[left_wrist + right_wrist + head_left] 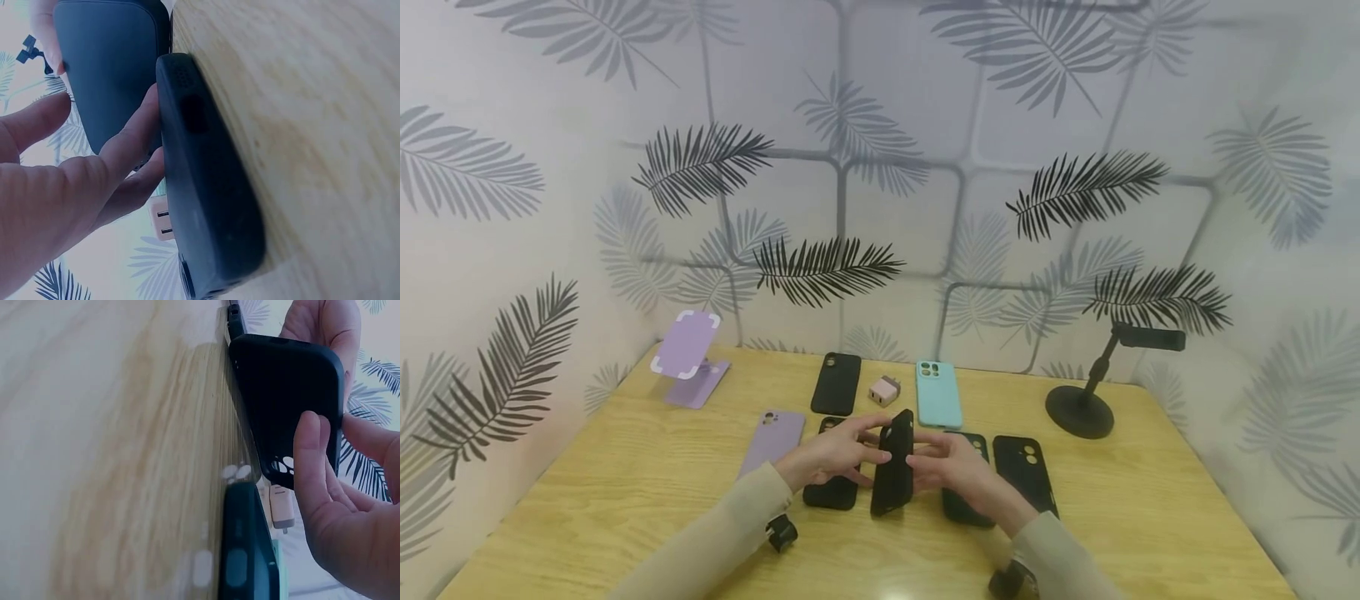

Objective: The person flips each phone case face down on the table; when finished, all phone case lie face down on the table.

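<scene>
One blk phone case (pixel 892 487) tilted over the counter (pixel 625 467), well short of the far edge, R hand (pixel 957 468) pinching it, L hand (pixel 829 454) alongside, grip unclear: best steady it lightly, by rims, w/ both.

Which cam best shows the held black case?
Right wrist: black case faces it broadly, camera cutouts visible, though the right hand covers part. Head shows it nearly edge-on. Left wrist shows a plain face, partly behind the left hand, cutouts not clear.
</scene>
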{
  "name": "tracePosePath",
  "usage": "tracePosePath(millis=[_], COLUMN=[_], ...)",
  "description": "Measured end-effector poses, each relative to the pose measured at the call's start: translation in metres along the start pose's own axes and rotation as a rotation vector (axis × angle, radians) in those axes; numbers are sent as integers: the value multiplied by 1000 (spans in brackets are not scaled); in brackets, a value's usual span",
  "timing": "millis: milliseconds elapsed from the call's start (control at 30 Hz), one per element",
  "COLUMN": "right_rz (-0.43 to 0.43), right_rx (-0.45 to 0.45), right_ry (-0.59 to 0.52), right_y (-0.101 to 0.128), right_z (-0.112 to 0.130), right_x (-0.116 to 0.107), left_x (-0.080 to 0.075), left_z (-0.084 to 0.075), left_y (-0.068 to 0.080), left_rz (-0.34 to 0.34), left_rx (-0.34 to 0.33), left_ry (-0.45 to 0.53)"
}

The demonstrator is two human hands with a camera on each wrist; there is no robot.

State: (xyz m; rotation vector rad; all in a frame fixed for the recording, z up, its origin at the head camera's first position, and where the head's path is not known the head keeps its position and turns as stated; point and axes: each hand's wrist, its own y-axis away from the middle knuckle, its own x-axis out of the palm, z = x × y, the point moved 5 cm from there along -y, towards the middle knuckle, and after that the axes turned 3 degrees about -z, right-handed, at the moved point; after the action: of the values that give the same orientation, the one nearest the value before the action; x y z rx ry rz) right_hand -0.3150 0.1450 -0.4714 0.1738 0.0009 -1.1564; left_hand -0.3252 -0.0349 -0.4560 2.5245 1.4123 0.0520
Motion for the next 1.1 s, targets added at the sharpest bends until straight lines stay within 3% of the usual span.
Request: tracePosePath(millis=[267,800,1100], right_rz=[-127,-182,-169], right_rx=[2,46,58], right_ry=[117,248,338], right_y=[6,2,-2], right_z=[2,-7,-7], right_x=[-12,-18,-18], left_x=[-1,-3,-5], left_z=[-1,-1,0], left_y=[0,1,-1], left_rz=[-17,-29,-38], left_rx=[-7,-8,0], left_ry=[-21,-56,-104])
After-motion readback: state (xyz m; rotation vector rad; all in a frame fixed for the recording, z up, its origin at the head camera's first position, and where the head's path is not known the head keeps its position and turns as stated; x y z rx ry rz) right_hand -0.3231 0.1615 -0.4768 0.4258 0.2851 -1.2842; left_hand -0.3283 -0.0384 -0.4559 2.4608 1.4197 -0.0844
